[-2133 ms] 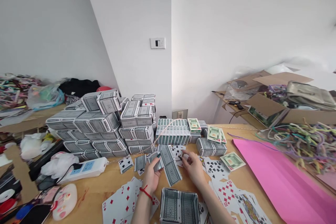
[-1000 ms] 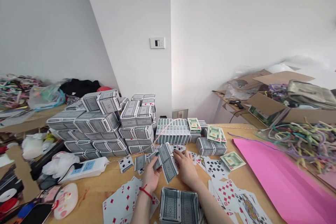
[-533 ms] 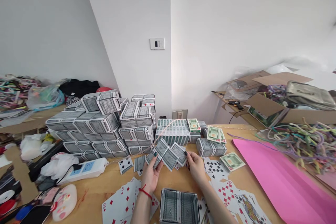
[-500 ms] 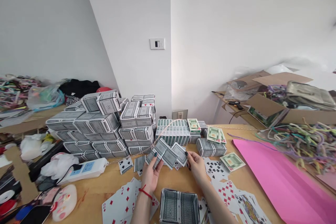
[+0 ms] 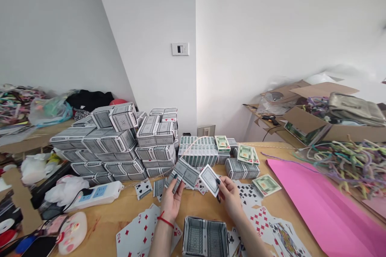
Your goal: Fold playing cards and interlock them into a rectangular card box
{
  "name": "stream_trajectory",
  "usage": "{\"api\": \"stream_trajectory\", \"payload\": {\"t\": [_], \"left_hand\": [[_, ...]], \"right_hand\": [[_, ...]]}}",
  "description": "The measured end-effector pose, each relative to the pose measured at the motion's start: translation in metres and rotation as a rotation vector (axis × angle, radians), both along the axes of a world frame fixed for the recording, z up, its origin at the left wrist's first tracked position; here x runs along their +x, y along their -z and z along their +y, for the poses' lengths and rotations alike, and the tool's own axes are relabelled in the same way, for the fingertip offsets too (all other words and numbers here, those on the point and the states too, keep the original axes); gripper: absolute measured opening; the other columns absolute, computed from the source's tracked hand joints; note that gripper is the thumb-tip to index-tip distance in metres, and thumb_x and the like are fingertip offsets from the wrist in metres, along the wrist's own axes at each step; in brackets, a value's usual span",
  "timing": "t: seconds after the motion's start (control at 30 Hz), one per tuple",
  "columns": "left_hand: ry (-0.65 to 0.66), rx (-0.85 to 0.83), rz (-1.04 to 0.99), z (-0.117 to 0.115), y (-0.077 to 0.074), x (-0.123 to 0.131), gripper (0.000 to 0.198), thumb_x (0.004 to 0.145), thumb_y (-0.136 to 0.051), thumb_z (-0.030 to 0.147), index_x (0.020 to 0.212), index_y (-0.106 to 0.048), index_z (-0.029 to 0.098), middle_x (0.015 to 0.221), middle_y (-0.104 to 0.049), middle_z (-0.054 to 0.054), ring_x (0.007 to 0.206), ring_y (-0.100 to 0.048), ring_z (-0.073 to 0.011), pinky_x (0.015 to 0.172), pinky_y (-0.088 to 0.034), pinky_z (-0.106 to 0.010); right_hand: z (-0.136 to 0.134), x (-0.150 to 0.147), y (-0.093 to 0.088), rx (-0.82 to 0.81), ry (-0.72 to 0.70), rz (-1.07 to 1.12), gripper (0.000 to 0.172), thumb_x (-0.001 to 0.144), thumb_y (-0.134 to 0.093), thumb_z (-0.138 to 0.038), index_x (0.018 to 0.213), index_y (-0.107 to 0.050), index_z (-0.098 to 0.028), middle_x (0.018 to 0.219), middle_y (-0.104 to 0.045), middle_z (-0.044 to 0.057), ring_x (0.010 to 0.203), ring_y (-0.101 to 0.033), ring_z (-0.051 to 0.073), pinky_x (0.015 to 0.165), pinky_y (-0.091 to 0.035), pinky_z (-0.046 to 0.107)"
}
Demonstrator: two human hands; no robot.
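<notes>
Several interlocked playing cards [image 5: 187, 174], grey backs up, are pinched in my left hand [image 5: 172, 200], which wears a red cord at the wrist. My right hand [image 5: 228, 194] grips a single playing card [image 5: 209, 179] by its lower right edge, its patterned back facing me. A narrow gap separates this card from the joined ones. Below, between my forearms, stands an open box made of cards [image 5: 206, 237]. Loose face-up cards lie either side, diamonds [image 5: 141, 227] by my left forearm and clubs or spades [image 5: 247, 194] beside my right hand.
Stacked card boxes [image 5: 111, 144] rise at the back left. Sealed green card packs [image 5: 267, 185] lie to the right, near a pink sheet [image 5: 319, 209] and tangled yarn [image 5: 346, 164]. A white power strip [image 5: 96, 196] sits left, beside a computer mouse-like pink-white item [image 5: 73, 231].
The right card has come away from the joined cards and turned more upright. My right hand has shifted slightly right and down; my left hand tilts its cards a little to the left.
</notes>
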State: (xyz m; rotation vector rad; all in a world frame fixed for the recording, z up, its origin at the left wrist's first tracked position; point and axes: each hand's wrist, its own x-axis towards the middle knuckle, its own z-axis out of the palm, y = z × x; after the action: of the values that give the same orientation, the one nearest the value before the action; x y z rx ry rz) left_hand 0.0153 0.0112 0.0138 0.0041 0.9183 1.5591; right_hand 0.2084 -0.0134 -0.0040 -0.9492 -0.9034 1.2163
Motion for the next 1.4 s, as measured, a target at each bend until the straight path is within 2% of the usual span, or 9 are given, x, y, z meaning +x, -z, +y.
{"api": "stream_trajectory", "payload": {"t": [0.17, 0.37, 0.5, 0.6, 0.73, 0.87, 0.97, 1.1, 1.4], "left_hand": [[0.014, 0.004, -0.005, 0.0, 0.001, -0.001, 0.017, 0.078, -0.051, 0.001, 0.078, -0.062, 0.014, 0.071, -0.069, -0.001, 0.061, -0.066, -0.0104, 0.063, -0.057, -0.023], [0.015, -0.01, 0.003, 0.0, 0.001, -0.001, 0.016, 0.077, -0.052, 0.001, 0.076, -0.062, 0.014, 0.072, -0.069, -0.002, 0.063, -0.066, -0.0111, 0.063, -0.057, -0.023], [0.009, -0.004, 0.022, -0.001, 0.002, 0.001, 0.016, 0.075, -0.054, 0.0, 0.076, -0.062, 0.015, 0.072, -0.07, -0.001, 0.066, -0.067, -0.0125, 0.066, -0.057, -0.026], [0.021, 0.037, 0.053, -0.002, 0.002, 0.003, 0.019, 0.073, -0.055, -0.002, 0.078, -0.062, 0.015, 0.072, -0.07, -0.001, 0.072, -0.067, -0.0143, 0.074, -0.057, -0.032], [0.065, 0.063, 0.042, -0.005, 0.002, 0.006, 0.021, 0.071, -0.055, -0.006, 0.074, -0.062, 0.013, 0.069, -0.07, -0.001, 0.078, -0.067, -0.0153, 0.083, -0.053, -0.037], [0.069, 0.059, 0.009, -0.005, 0.002, 0.006, 0.019, 0.071, -0.055, -0.005, 0.071, -0.062, 0.013, 0.07, -0.071, -0.003, 0.081, -0.067, -0.0169, 0.084, -0.053, -0.038], [0.059, 0.058, 0.002, -0.004, 0.004, 0.004, 0.018, 0.071, -0.055, -0.005, 0.068, -0.062, 0.012, 0.072, -0.071, -0.003, 0.082, -0.067, -0.0171, 0.085, -0.052, -0.038], [0.067, 0.097, 0.039, -0.003, 0.01, 0.002, 0.017, 0.069, -0.058, -0.003, 0.068, -0.061, 0.013, 0.07, -0.07, -0.003, 0.087, -0.066, -0.0184, 0.087, -0.051, -0.038], [0.21, 0.163, 0.134, -0.007, 0.014, 0.006, 0.017, 0.062, -0.066, 0.003, 0.072, -0.063, 0.016, 0.078, -0.071, -0.005, 0.097, -0.062, -0.0227, 0.088, -0.049, -0.041]], "right_hand": [[-0.01, -0.005, -0.002, 0.101, 0.14, -0.227, 0.026, 0.079, -0.051, -0.045, 0.075, -0.049, -0.02, 0.044, -0.043, -0.007, 0.034, -0.04, 0.008, 0.036, -0.033, 0.019], [-0.013, -0.006, 0.009, 0.207, 0.243, -0.472, 0.02, 0.082, -0.046, -0.039, 0.08, -0.05, -0.02, 0.048, -0.047, -0.004, 0.041, -0.048, 0.012, 0.041, -0.037, 0.022], [-0.014, -0.004, 0.015, 0.236, 0.37, -0.658, 0.025, 0.081, -0.045, -0.037, 0.092, -0.056, -0.017, 0.062, -0.059, 0.004, 0.048, -0.053, 0.015, 0.048, -0.041, 0.026], [-0.012, -0.001, 0.013, 0.218, 0.422, -0.703, 0.031, 0.081, -0.043, -0.035, 0.099, -0.059, -0.016, 0.077, -0.066, 0.009, 0.058, -0.058, 0.018, 0.054, -0.044, 0.028], [-0.006, 0.006, 0.011, 0.148, 0.424, -0.683, 0.034, 0.081, -0.041, -0.033, 0.1, -0.061, -0.014, 0.078, -0.067, 0.01, 0.057, -0.059, 0.019, 0.053, -0.045, 0.029], [0.001, 0.01, 0.013, 0.139, 0.331, -0.65, 0.032, 0.078, -0.044, -0.033, 0.093, -0.066, -0.015, 0.08, -0.069, 0.009, 0.068, -0.062, 0.022, 0.061, -0.049, 0.03], [0.004, 0.011, 0.015, 0.114, 0.256, -0.632, 0.033, 0.077, -0.045, -0.033, 0.093, -0.067, -0.015, 0.082, -0.07, 0.01, 0.068, -0.063, 0.022, 0.061, -0.05, 0.031], [0.006, 0.012, 0.014, 0.112, 0.248, -0.622, 0.031, 0.075, -0.048, -0.034, 0.09, -0.07, -0.017, 0.088, -0.07, 0.01, 0.079, -0.063, 0.025, 0.069, -0.051, 0.034], [0.011, 0.013, 0.015, 0.095, 0.171, -0.524, 0.034, 0.074, -0.05, -0.041, 0.086, -0.07, -0.016, 0.086, -0.07, 0.011, 0.079, -0.063, 0.026, 0.071, -0.049, 0.037]]}}
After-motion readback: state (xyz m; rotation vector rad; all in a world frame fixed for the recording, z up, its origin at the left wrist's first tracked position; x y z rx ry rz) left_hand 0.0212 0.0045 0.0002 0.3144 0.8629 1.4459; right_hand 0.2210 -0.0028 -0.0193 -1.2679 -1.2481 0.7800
